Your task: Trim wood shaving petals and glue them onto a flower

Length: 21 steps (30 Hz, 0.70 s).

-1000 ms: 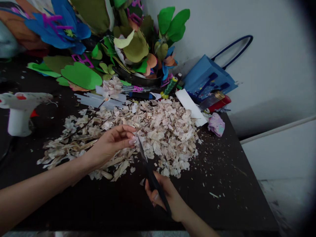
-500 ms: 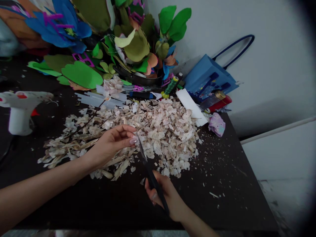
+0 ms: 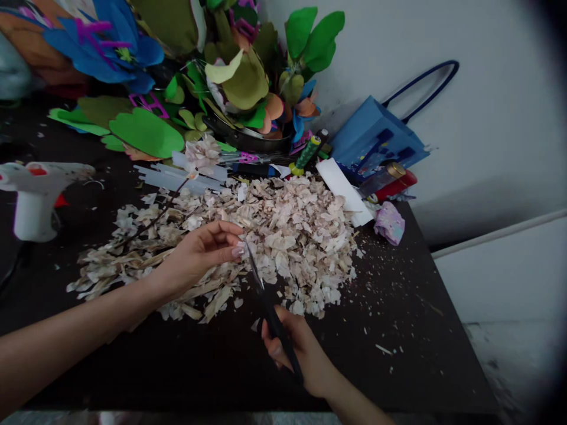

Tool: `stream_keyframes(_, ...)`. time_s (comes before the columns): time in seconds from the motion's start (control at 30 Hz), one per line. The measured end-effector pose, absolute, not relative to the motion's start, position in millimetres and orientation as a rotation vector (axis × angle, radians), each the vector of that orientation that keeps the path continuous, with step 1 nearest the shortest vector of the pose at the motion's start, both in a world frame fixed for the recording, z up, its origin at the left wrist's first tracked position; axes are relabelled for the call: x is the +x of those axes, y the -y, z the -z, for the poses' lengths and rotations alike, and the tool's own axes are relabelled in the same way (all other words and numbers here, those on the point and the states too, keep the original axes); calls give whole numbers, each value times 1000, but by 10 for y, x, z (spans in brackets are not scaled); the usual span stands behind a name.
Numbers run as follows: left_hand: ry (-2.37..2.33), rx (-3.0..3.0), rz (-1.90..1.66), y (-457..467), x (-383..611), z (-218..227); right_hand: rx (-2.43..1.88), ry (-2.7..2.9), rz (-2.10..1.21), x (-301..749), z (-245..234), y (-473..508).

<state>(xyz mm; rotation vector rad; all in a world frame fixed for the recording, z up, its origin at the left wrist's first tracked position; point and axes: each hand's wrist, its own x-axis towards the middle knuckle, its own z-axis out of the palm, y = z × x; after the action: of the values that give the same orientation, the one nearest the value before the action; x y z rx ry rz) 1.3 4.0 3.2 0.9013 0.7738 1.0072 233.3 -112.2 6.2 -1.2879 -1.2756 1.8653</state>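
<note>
Scissors [image 3: 269, 304] with black handles are gripped in my right hand [image 3: 295, 348], their narrow blades pointing up and left. The blade tips meet the fingertips of my left hand [image 3: 206, 251]. Thumb and fingers of that hand pinch a small pale flake [image 3: 243, 248], partly hidden by the fingers and hard to make out against the heap. Beneath and behind both hands spreads a pile of dry, pale pinkish-beige petal-like pieces [image 3: 305, 236]. Longer dried husk-like strips [image 3: 217, 302] lie by my left wrist.
A white glue gun [image 3: 38, 198] stands at the left. Behind the pile are translucent glue sticks [image 3: 177, 179], a pale flower on a stem [image 3: 201, 154], green thread spools [image 3: 306, 154] and large fabric flowers [image 3: 243, 82]. A blue bag [image 3: 372, 139] and crumpled purple paper [image 3: 390, 223] sit at right.
Hardly anything differs. Both hands and the scissors hold nearly the same position, with only a slight shift of the view.
</note>
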Motion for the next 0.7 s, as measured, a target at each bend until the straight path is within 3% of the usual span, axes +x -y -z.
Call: stream_keyframes(0.7,-768,1124,-819,-183,-127,-98,-1347,1309,-1904,2436,-120,1136)
